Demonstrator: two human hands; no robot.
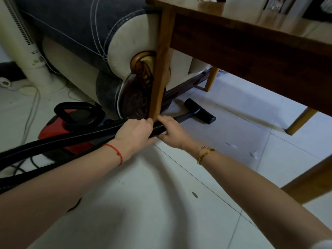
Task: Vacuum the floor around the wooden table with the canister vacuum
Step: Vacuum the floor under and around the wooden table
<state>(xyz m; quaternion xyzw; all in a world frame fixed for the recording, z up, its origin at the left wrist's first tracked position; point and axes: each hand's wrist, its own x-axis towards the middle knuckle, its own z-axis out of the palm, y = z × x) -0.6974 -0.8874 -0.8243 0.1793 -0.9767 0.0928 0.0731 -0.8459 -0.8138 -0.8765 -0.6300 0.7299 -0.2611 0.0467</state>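
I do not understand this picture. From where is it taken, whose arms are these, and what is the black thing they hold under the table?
There is one picture, taken by a camera worn on a person's head, looking down at their own arms. Both the left hand and the right hand grip the black ribbed hose of a red canister vacuum. The hose ends in a black floor nozzle, which lies on the tiled floor under the wooden table. A sofa stands behind the table leg. Small scraps lie on the tiles.
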